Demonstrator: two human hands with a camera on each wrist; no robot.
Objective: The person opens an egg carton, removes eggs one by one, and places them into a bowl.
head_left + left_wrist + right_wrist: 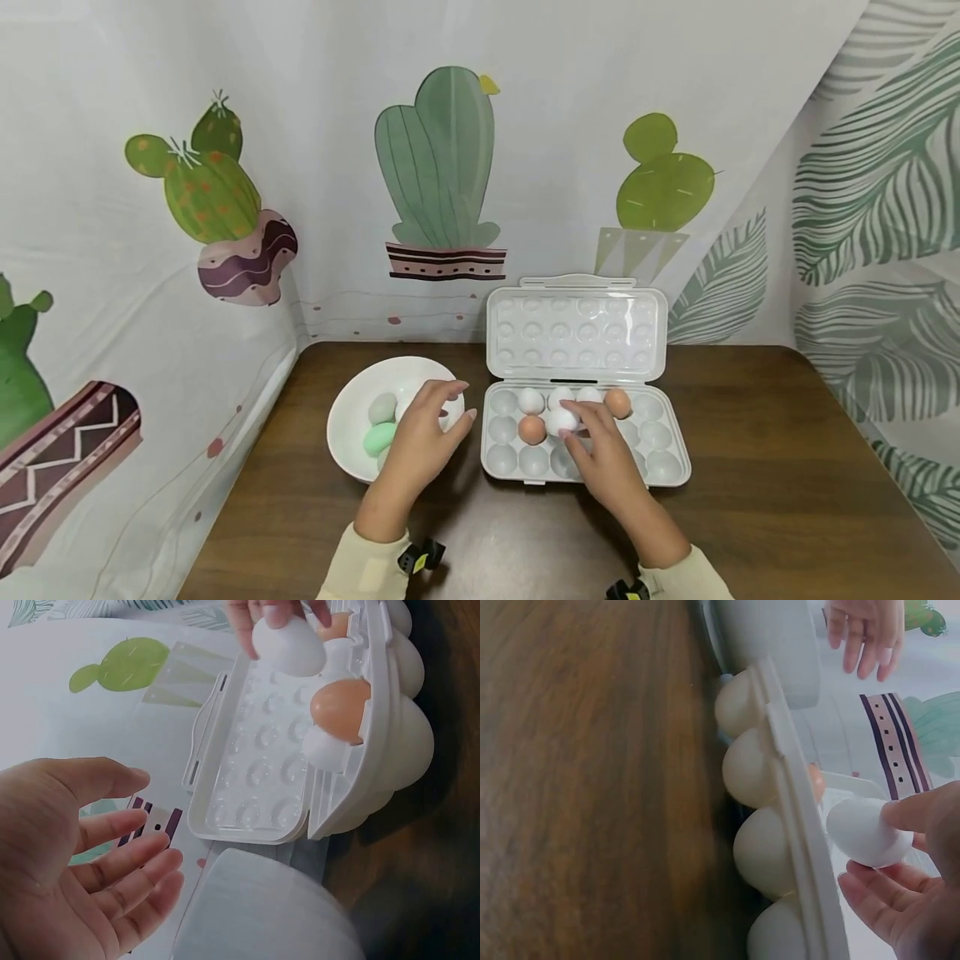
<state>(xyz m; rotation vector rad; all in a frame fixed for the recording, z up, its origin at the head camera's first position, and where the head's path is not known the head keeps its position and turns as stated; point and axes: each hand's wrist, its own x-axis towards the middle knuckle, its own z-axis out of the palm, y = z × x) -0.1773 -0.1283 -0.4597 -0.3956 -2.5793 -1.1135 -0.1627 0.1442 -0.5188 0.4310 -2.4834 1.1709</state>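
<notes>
My right hand (603, 454) pinches a white egg (862, 831) between thumb and fingers, just above the middle row of the open egg box (501, 483). My left hand (420, 437) hovers over the right side of a white bowl (339, 417), its fingers loosely bent and holding nothing, as the left wrist view also shows. In the bowl lie a grey-green egg (382, 407) and a bright green egg (379, 438); the hand hides part of the inside. Set in the box are white eggs (531, 401), a brown egg (532, 430) and another brown egg (617, 403).
The box's clear lid (576, 333) stands raised at the back, against a cloth (330, 167) printed with cacti. Both bowl and box rest on a dark wooden table (780, 483). Several cups (663, 468) of the box hold no egg.
</notes>
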